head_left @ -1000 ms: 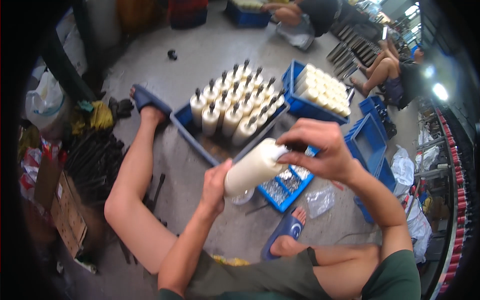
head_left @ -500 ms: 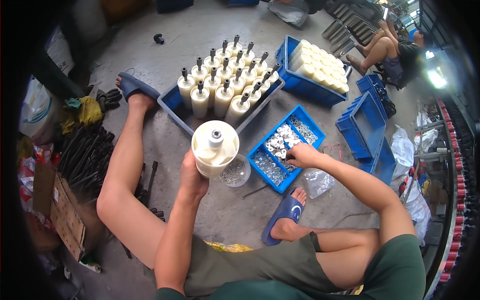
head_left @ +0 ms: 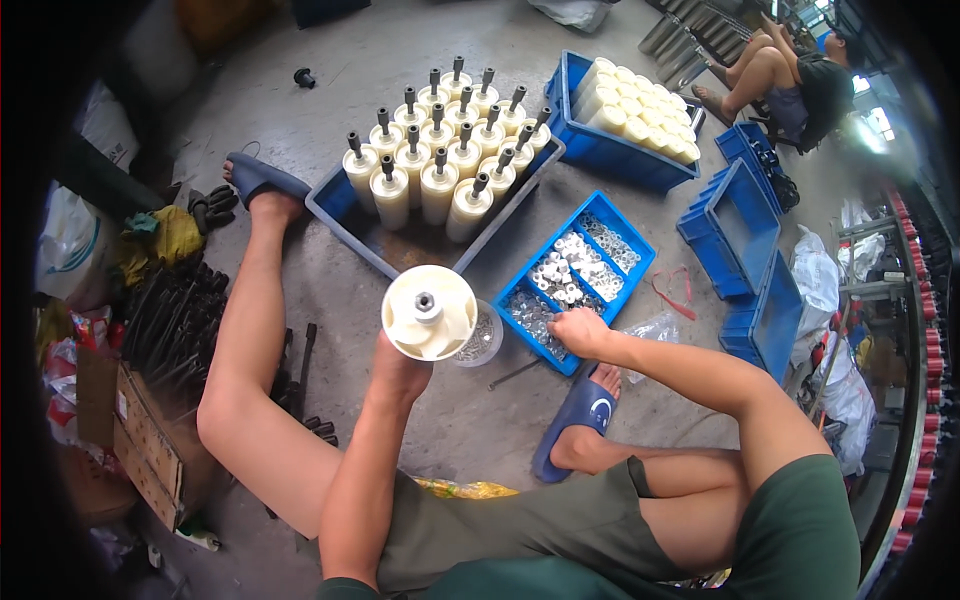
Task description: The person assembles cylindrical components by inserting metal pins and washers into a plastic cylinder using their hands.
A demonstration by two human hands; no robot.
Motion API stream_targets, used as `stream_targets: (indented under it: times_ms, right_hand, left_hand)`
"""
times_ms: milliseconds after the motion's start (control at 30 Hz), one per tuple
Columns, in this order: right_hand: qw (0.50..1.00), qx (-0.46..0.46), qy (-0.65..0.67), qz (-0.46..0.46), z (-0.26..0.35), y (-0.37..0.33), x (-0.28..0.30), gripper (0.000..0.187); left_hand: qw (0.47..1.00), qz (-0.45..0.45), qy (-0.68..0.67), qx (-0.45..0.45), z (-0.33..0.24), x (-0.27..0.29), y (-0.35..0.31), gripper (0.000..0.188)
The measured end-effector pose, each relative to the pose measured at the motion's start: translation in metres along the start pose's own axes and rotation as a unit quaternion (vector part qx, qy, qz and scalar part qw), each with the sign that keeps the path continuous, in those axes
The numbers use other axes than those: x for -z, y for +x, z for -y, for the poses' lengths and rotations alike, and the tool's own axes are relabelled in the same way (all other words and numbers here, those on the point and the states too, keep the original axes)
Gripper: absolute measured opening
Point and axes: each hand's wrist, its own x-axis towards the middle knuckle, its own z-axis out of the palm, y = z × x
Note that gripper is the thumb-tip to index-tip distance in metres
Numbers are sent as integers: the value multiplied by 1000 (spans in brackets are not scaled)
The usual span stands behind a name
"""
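My left hand (head_left: 402, 372) is wrapped round a cream plastic cylinder (head_left: 440, 345), held upright. Its ribbed end faces up, with a pale collar and a metal tip in the centre. My right hand (head_left: 580, 332) reaches into the near compartment of a blue divided tray (head_left: 529, 345), among small shiny metal parts. Its fingers are bunched together, and whatever they pinch is hidden. White plastic pieces and metal washers fill the tray's other compartments. Partly behind the cylinder stands a round clear tub (head_left: 496, 342) of small metal pieces.
Beyond the cylinder, a grey-blue bin (head_left: 345, 232) holds several cream cylinders with dark rods upright. A blue crate (head_left: 625, 170) of cream cylinders stands behind right. Blue crates (head_left: 735, 235) lie at right. Dark rods (head_left: 175, 315) are piled left. Another person (head_left: 790, 85) sits far right.
My right hand has shifted from the tray's middle, by the white pieces, to the near compartment of metal parts. The cylinder in my left hand sits slightly lower in view.
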Motion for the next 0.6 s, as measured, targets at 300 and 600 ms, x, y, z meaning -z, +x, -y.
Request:
stream_targets:
  times_ms: [300, 600]
  right_hand:
    - [971, 18, 228, -74, 15, 1, 84, 22]
    - [854, 209, 301, -370, 111, -43, 308, 26]
  left_hand:
    - [997, -49, 45, 38, -15, -31, -11, 42]
    - [997, -10, 51, 60, -15, -39, -11, 41]
